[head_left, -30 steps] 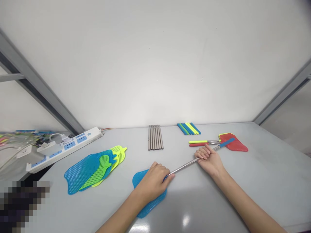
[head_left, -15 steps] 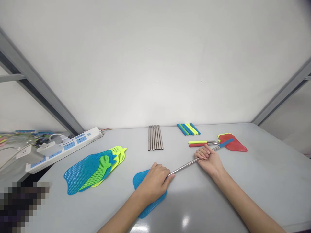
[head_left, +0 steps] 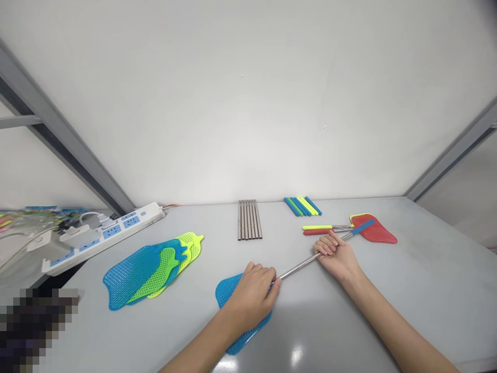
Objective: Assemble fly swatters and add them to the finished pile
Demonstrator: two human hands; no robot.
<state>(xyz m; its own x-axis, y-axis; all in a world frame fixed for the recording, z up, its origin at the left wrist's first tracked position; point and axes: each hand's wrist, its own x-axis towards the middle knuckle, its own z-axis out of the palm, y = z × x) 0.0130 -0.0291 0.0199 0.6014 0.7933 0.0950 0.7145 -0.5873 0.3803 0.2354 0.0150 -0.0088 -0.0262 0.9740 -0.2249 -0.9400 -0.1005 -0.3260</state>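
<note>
A blue fly swatter [head_left: 243, 344] with a metal rod [head_left: 298, 266] and a blue grip [head_left: 364, 227] lies aslant between my hands. My left hand [head_left: 254, 292] is closed over the neck, where the mesh head meets the rod, and hides part of the head. Farther up, my right hand [head_left: 336, 255] wraps its fingers round the rod just below the grip. Behind that hand rest two other swatters, one with a red head [head_left: 382, 234] and red handle [head_left: 316, 232], the other with a yellow handle [head_left: 316, 227].
Blue, green and yellow swatter heads [head_left: 132, 272] overlap at the left. Several metal rods [head_left: 249, 220] line up near the wall, with coloured grips [head_left: 303, 206] to their right. A power strip [head_left: 112, 230] with plugs runs along the table's left edge.
My left hand and the blue swatter head have shifted slightly right and toward me. The right hand keeps its hold on the rod; the view has moved a little.
</note>
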